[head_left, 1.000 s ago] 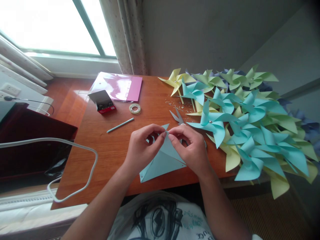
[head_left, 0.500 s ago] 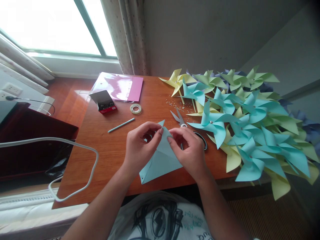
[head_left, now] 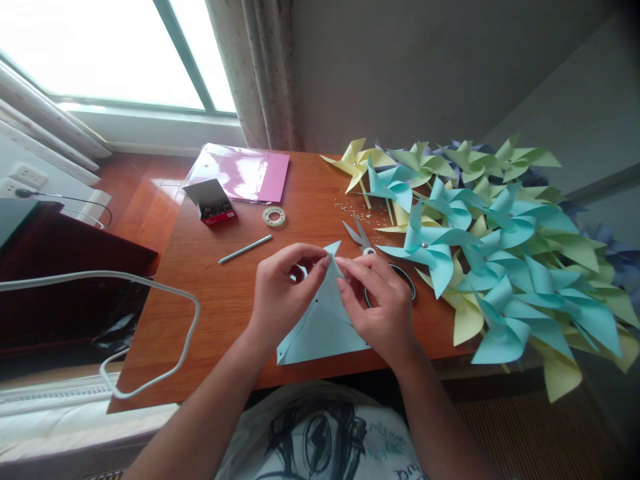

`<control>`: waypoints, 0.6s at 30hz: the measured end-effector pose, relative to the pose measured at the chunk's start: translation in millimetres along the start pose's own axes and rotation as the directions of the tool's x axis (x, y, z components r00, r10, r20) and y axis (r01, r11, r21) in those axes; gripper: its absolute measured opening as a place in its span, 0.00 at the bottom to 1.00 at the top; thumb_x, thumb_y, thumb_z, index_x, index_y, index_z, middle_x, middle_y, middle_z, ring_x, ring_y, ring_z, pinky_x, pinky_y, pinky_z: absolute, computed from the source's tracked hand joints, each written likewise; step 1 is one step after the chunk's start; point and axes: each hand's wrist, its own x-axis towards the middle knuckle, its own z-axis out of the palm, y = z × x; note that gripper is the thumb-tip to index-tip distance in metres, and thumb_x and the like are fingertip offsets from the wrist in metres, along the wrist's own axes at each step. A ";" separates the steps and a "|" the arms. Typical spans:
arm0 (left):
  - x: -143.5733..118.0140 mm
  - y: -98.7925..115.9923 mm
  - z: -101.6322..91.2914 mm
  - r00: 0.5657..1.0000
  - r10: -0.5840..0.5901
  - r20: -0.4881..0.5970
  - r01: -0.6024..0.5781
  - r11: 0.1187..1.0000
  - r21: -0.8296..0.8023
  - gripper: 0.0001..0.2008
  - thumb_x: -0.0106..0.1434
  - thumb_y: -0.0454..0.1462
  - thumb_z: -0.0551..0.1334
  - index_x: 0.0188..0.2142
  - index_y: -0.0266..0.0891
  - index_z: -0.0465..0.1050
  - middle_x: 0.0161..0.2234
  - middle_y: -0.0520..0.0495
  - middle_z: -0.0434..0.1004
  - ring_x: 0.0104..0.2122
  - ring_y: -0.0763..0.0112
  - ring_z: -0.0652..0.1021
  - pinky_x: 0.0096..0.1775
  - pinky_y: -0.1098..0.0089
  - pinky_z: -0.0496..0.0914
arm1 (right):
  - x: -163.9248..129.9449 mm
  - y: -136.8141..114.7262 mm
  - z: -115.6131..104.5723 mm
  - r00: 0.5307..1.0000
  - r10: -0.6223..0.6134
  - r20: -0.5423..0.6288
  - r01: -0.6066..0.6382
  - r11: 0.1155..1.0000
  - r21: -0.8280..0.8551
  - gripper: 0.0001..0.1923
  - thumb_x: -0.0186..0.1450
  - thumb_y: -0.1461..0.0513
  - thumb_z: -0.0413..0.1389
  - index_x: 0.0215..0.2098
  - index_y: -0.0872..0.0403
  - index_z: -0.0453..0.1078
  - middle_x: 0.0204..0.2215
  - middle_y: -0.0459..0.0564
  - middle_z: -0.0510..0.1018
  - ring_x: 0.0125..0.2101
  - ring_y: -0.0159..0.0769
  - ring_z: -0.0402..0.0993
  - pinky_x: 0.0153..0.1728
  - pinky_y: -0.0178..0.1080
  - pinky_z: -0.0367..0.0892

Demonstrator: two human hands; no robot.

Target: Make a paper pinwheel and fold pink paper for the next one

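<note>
A light blue paper sheet [head_left: 320,327], cut and folded into triangular flaps, lies near the front edge of the wooden table [head_left: 215,300]. My left hand [head_left: 283,293] pinches its upper flap from the left. My right hand [head_left: 383,303] pinches the same flap from the right, fingertips almost meeting my left thumb near the paper's top point. Scissors [head_left: 361,239] lie just behind my right hand, their handles partly hidden by it.
A heap of blue, yellow and green paper pinwheels [head_left: 490,253] covers the table's right side. Farther back lie a pink folder [head_left: 250,173], an open red box [head_left: 210,201], a tape roll [head_left: 274,215], a thin blue stick [head_left: 245,249] and small scattered bits [head_left: 357,208]. A white cable [head_left: 150,333] loops at left.
Both hands have shifted slightly while working the upper flap; the paper's top point has tilted a little and the sheet sits a bit lower on the table.
</note>
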 end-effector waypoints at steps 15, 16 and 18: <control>-1.0 1.7 -0.1 0.999 -0.010 0.033 0.011 1.000 -0.019 0.05 0.63 0.37 0.67 0.35 0.38 0.79 0.30 0.48 0.81 0.27 0.72 0.76 0.29 0.73 0.70 | 0.3 -0.7 0.9 0.990 -0.134 0.034 0.138 0.976 -0.168 0.18 0.70 0.69 0.54 0.56 0.52 0.74 0.35 0.52 0.77 0.34 0.37 0.75 0.37 0.38 0.73; -1.0 1.6 -0.1 0.999 -0.010 0.038 0.011 1.000 -0.022 0.05 0.63 0.38 0.67 0.35 0.38 0.79 0.30 0.48 0.81 0.27 0.72 0.76 0.29 0.73 0.70 | 0.4 -0.6 0.8 0.990 -0.135 0.027 0.138 0.976 -0.170 0.18 0.70 0.69 0.54 0.55 0.51 0.74 0.34 0.52 0.77 0.34 0.37 0.75 0.37 0.38 0.74; -0.9 1.4 0.1 0.999 -0.003 0.041 0.004 1.000 -0.025 0.05 0.64 0.38 0.67 0.35 0.38 0.79 0.29 0.48 0.80 0.27 0.72 0.76 0.29 0.73 0.69 | 0.5 -0.7 0.5 0.991 -0.131 0.009 0.130 0.977 -0.166 0.18 0.70 0.69 0.54 0.55 0.50 0.75 0.35 0.51 0.77 0.34 0.36 0.76 0.37 0.38 0.74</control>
